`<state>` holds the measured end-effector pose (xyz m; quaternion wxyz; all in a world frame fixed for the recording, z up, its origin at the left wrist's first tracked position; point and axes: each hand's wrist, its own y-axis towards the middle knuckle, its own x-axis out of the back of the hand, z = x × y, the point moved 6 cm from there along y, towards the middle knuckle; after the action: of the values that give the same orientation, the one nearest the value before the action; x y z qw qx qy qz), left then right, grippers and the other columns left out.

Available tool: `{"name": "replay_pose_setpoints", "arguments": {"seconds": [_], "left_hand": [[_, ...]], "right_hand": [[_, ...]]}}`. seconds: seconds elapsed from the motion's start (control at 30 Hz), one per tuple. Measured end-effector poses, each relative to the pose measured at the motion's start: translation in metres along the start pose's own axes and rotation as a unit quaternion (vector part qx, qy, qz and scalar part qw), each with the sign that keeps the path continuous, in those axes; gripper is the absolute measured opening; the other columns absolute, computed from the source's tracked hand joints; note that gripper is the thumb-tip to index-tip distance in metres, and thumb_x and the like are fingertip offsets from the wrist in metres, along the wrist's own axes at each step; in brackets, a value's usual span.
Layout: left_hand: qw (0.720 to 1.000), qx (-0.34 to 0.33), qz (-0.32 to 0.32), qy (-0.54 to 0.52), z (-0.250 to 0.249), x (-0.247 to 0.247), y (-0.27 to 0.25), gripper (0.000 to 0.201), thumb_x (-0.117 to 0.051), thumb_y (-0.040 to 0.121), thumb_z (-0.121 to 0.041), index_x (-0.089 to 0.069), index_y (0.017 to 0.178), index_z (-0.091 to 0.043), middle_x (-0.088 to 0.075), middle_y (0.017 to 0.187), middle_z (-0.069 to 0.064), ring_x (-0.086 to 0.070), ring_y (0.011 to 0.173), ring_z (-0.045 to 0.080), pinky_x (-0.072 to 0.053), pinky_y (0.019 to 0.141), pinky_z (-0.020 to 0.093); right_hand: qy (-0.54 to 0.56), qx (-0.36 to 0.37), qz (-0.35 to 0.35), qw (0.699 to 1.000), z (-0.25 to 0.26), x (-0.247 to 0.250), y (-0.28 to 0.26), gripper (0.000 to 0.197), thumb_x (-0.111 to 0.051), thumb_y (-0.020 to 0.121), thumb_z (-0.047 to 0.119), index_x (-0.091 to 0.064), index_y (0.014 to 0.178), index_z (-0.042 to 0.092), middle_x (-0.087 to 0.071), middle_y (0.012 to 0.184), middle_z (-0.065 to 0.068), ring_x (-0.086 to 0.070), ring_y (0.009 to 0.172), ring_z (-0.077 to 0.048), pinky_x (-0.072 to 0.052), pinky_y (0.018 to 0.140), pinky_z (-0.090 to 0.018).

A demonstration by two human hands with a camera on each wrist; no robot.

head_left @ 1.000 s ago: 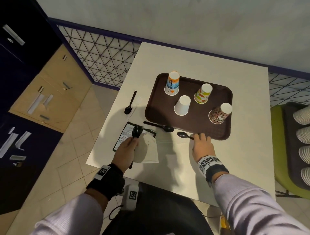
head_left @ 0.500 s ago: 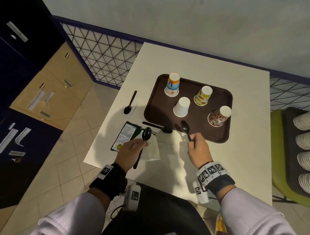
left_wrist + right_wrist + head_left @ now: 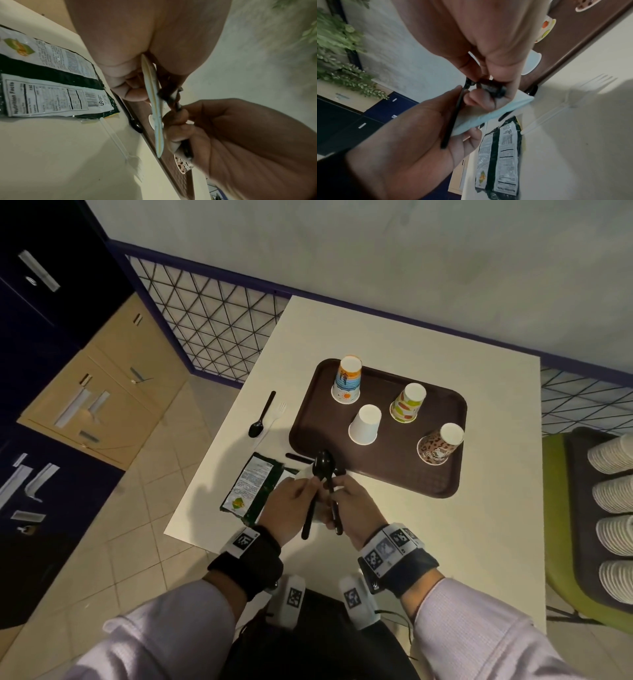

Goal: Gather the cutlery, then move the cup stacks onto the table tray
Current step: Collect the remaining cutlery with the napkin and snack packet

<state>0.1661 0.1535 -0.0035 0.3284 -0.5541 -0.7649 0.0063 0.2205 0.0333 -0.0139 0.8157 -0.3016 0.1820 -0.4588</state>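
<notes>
The step in hand looked like merging two black spoons into one bundle. To do it well, the bowls should be nested and the handles laid parallel before one hand lets go, so nothing slips while reaching for the rest.

The left hand (image 3: 291, 508) was closed in a grip round one black spoon (image 3: 320, 470) and, it seemed, a folded white napkin (image 3: 154, 108) pressed against it; the napkin showed only edge-on, so that is a guess. The right hand (image 3: 356, 508) was closed round a second spoon's handle (image 3: 335, 515). Both spoons stood between the hands, bowls touching, raised over the worktop (image 3: 479, 525) at the near edge of the brown tray (image 3: 445, 481).

Still lying loose were a third black spoon (image 3: 262, 416) and a clear fork (image 3: 277, 414) side by side left of the tray, and another black piece (image 3: 298, 457) at the tray's near rim, beside a snack packet (image 3: 253, 487). The cup stacks (image 3: 613, 508) lay on a chair well to the right.
</notes>
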Motion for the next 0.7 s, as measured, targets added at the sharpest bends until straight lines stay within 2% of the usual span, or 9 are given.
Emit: {"name": "replay_pose_setpoints", "arguments": {"seconds": [0.1,0.17,0.27,0.33,0.43,0.5,0.57,0.63,0.7], "left_hand": [[1.0,0.001,-0.014,0.019,-0.009,-0.003,-0.003,0.044,-0.042,0.11,-0.03,-0.067,0.083,-0.006,-0.055,0.074,0.0,-0.057,0.083,0.027,-0.042,0.076,0.037],[0.999,0.021,-0.023,0.007,-0.008,-0.004,-0.004,0.041,-0.045,0.109,-0.03,-0.069,0.085,-0.007,-0.059,0.076,0.001,-0.056,0.081,0.023,-0.044,0.075,0.035],[0.999,0.031,-0.028,-0.008,-0.004,-0.005,0.0,0.036,-0.052,0.105,-0.031,-0.073,0.099,-0.003,-0.072,0.098,0.017,-0.058,0.085,0.022,-0.051,0.082,0.04],[0.999,0.016,-0.029,0.039,-0.007,-0.005,0.002,0.037,-0.051,0.104,-0.03,-0.073,0.097,-0.002,-0.072,0.098,0.019,-0.056,0.083,0.021,-0.049,0.081,0.039],[0.994,-0.002,-0.014,0.106,-0.013,-0.008,0.003,0.039,-0.045,0.106,-0.031,-0.068,0.086,-0.006,-0.068,0.084,0.015,-0.054,0.077,0.02,-0.05,0.078,0.04],[0.991,-0.005,-0.004,0.131,-0.015,-0.011,0.002,0.04,-0.041,0.107,-0.032,-0.065,0.085,-0.01,-0.06,0.077,0.005,-0.053,0.077,0.019,-0.049,0.08,0.04],[0.993,0.0,0.01,0.115,-0.012,-0.016,0.004,0.041,-0.038,0.108,-0.032,-0.065,0.088,-0.01,-0.055,0.073,-0.003,-0.052,0.076,0.019,-0.049,0.081,0.042],[0.996,0.0,0.017,0.089,-0.011,-0.019,0.004,0.038,-0.039,0.108,-0.033,-0.063,0.086,-0.013,-0.058,0.071,-0.002,-0.056,0.074,0.022,-0.052,0.082,0.044],[0.994,-0.004,0.034,0.102,-0.008,-0.024,0.005,0.033,-0.043,0.107,-0.027,-0.066,0.095,-0.007,-0.068,0.087,0.011,-0.064,0.084,0.03,-0.053,0.08,0.042]], "right_hand": [[0.027,0.006,0.018,0.999,0.002,-0.001,-0.004,0.025,-0.039,0.098,-0.006,-0.056,0.115,-0.001,-0.062,0.081,-0.017,-0.061,0.064,-0.025,-0.055,0.059,-0.038],[0.042,0.003,0.03,0.999,0.0,-0.002,-0.006,0.024,-0.04,0.098,-0.008,-0.058,0.112,0.001,-0.066,0.087,-0.019,-0.068,0.077,-0.031,-0.063,0.074,-0.05],[0.044,-0.003,0.039,0.998,-0.005,-0.003,-0.008,0.023,-0.042,0.098,-0.008,-0.06,0.108,0.002,-0.066,0.089,-0.019,-0.069,0.08,-0.033,-0.06,0.083,-0.06],[0.046,-0.004,0.048,0.998,-0.007,-0.002,-0.008,0.021,-0.044,0.098,-0.007,-0.061,0.105,0.004,-0.065,0.09,-0.02,-0.068,0.077,-0.034,-0.058,0.086,-0.064],[0.071,-0.007,0.068,0.995,-0.008,-0.002,-0.01,0.019,-0.045,0.1,-0.006,-0.06,0.106,0.003,-0.064,0.096,-0.024,-0.068,0.071,-0.033,-0.061,0.076,-0.055],[0.052,0.009,0.062,0.997,-0.01,0.0,-0.007,0.019,-0.048,0.1,-0.006,-0.06,0.114,0.0,-0.064,0.108,-0.029,-0.071,0.077,-0.032,-0.063,0.069,-0.046],[0.015,0.034,0.044,0.998,-0.012,0.005,-0.002,0.022,-0.051,0.1,-0.005,-0.06,0.119,-0.001,-0.063,0.117,-0.028,-0.072,0.081,-0.033,-0.065,0.07,-0.043],[-0.012,0.048,0.03,0.998,-0.013,0.011,0.002,0.021,-0.052,0.101,-0.003,-0.061,0.12,-0.002,-0.065,0.113,-0.027,-0.072,0.08,-0.033,-0.065,0.074,-0.047],[-0.002,0.045,0.012,0.999,-0.013,0.021,0.005,0.019,-0.05,0.101,-0.004,-0.06,0.117,-0.005,-0.066,0.095,-0.022,-0.069,0.067,-0.027,-0.063,0.067,-0.039]]}}
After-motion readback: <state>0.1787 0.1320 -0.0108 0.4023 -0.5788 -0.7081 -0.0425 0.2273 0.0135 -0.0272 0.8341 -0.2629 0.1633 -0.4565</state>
